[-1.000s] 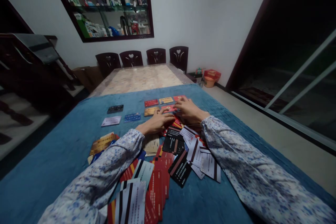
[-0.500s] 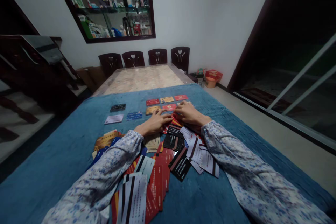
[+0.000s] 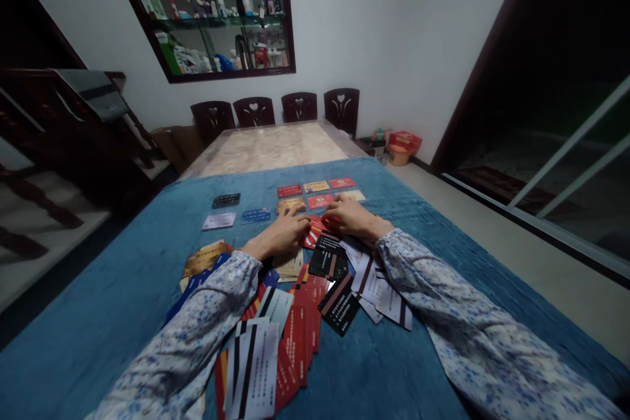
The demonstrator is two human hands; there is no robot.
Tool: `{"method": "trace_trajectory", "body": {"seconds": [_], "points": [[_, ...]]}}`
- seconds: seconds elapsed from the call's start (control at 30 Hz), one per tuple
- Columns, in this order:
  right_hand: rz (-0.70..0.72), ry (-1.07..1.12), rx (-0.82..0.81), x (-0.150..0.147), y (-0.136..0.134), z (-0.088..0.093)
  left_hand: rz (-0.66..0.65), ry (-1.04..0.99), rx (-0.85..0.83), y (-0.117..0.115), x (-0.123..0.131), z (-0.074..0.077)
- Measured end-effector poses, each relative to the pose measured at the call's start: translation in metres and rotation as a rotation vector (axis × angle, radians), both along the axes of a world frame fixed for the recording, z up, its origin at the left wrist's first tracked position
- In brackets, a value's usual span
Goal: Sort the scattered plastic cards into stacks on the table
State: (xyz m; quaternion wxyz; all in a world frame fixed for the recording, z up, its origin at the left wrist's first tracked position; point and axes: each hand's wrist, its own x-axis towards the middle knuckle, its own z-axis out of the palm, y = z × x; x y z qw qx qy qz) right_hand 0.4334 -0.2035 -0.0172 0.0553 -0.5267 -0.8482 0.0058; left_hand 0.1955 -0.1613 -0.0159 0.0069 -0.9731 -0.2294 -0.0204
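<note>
My left hand [image 3: 281, 233] rests over the cards, its fingers apart and reaching toward a gold card [image 3: 291, 204] and the middle of the heap. Facing it, my right hand [image 3: 355, 216] has bent fingers closed at the edge of a red card [image 3: 314, 231] lying between both hands; its fingertips are partly hidden. Under and in front of the hands spread black cards [image 3: 339, 305], pale lilac cards [image 3: 394, 302] and cream cards [image 3: 288, 266]. Nearer me lie red cards [image 3: 295, 341] and pale striped cards [image 3: 256, 367]. By my left forearm are blue cards [image 3: 197, 285].
Beyond my hands, single cards lie in rows, among them a red card [image 3: 289, 191], a black card [image 3: 226, 200] and a lilac card [image 3: 218, 221]. A blue cloth [image 3: 123, 256] covers the near part of the table. Several chairs [image 3: 342, 109] stand at its far end.
My hands have drawn slightly apart, uncovering more of the red card between them. The camera view has shifted a little.
</note>
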Motion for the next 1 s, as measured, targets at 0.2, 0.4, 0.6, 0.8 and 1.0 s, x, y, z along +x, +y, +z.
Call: {"method": "trace_trajectory", "body": {"seconds": [0.2,0.4,0.6,0.8,1.0], "points": [[0.034,0.026,0.019,-0.001,0.001,-0.005,0.009,-0.015,0.056,-0.001,-0.003,0.002],[0.030,0.024,0.038,-0.003,0.004,-0.010,0.026,-0.005,0.038,0.002,-0.006,0.003],[0.033,0.011,0.036,-0.007,0.006,-0.014,0.015,0.003,-0.005,0.005,-0.010,0.002],[0.048,0.039,0.037,-0.008,0.007,-0.016,0.014,0.013,-0.017,0.003,-0.013,0.008],[0.075,0.085,0.034,-0.008,0.009,-0.018,0.013,0.017,-0.025,0.003,-0.015,0.010]]}}
